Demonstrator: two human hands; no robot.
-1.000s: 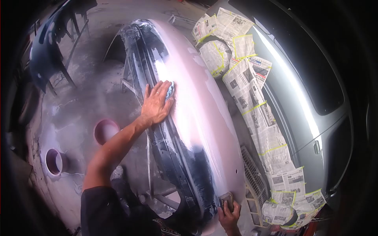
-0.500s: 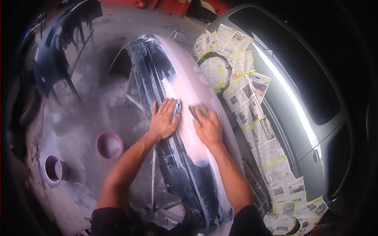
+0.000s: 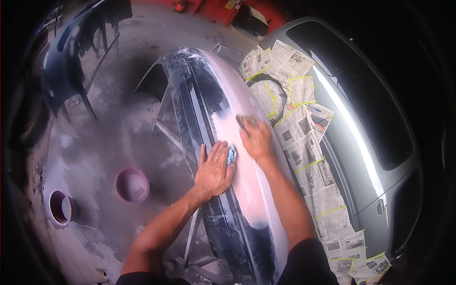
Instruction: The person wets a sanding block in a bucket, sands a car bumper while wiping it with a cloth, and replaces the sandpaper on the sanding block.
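A car bumper (image 3: 240,164) with a pale pink patch over dark plastic runs lengthwise in front of me. My left hand (image 3: 214,171) rests flat on its inner edge, a crumpled light-blue cloth (image 3: 231,154) pinched between thumb and forefinger. Further along the pink surface, my right hand (image 3: 259,140) is closed around a thin brownish piece that looks like folded sandpaper (image 3: 246,122). That piece lies against the bumper, partly hidden by the fingers. A wet-looking sheen shows on the pink area below my hands.
A silver car (image 3: 354,118) stands at the right, its lower side covered with taped newspaper (image 3: 304,147). Metal stand legs (image 3: 192,237) show under the bumper. Two round tubs, one pink (image 3: 132,185) and one dark (image 3: 61,207), sit on the stained floor. Another dark bumper (image 3: 71,57) stands far left.
My right hand has moved farther up the bumper with the sandpaper. My left hand has slid down along the bumper, keeping the cloth. The whole view has shifted slightly.
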